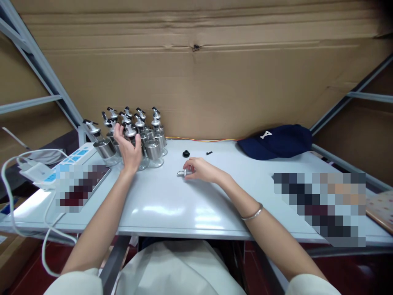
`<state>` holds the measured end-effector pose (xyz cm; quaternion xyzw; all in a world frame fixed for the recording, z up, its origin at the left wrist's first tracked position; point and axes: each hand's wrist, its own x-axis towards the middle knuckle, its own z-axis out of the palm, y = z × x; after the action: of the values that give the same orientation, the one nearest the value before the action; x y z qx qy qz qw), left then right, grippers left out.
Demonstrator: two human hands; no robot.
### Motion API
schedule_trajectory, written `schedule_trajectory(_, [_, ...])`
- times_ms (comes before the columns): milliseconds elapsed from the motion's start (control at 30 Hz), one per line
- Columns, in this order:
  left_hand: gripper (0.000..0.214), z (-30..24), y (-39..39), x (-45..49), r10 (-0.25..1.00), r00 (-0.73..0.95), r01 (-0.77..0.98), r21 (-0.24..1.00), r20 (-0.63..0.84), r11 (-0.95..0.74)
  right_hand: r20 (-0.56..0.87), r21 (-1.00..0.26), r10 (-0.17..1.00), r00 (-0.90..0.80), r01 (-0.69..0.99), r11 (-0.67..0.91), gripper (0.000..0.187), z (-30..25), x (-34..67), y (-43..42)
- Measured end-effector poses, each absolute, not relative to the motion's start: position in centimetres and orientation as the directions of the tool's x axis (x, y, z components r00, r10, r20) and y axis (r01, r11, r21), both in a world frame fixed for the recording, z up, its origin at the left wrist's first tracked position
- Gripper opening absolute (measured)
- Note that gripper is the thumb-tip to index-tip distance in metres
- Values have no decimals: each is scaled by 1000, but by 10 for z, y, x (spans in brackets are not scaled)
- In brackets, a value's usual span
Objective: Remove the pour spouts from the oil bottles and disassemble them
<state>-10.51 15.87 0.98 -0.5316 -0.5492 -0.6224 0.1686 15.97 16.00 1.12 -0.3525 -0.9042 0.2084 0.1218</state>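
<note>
My left hand [130, 153] is raised at the front of a group of glass oil bottles [153, 151] with steel sleeves and silver pourer tops. Its fingers and thumb are spread, with a pourer top [130, 131] showing between them; whether it touches a bottle I cannot tell. Low over the white table, my right hand [202, 169] pinches a small silver pourer spout [181, 173] that points left. Beyond that hand lie a round black stopper [186, 153] and a small black lever piece [209, 153], apart from each other.
A navy cap [276, 141] lies at the back right of the table [166, 192]. On the left are a white power strip [81, 155], a charger with cables, and a phone partly blurred out. Cardboard [196, 90] walls off the back. Another blurred item is at right.
</note>
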Motion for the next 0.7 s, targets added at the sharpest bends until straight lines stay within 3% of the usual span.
schedule_trajectory(67, [61,7,160,-106,440,-423,753,577,792,-316,92,-463,702,-706,594,658,27,9,160,163])
schedule_trajectory(200, [54,4,160,-107,511,-437,751,613,740,-246,121,-473,709,-694,588,656,31,3,162,169])
schedule_trajectory(367, [52,1,163,-110,536,-453,716,649,712,-258,126,-492,712,-691,580,649,41,4,165,169])
schedule_trajectory(533, [49,4,162,-109,526,-469,717,653,710,-242,198,-542,745,-637,562,625,40,17,170,166])
schedule_trajectory(700, [47,12,156,-112,564,-525,636,734,637,-236,275,-617,799,-535,539,573,38,25,176,169])
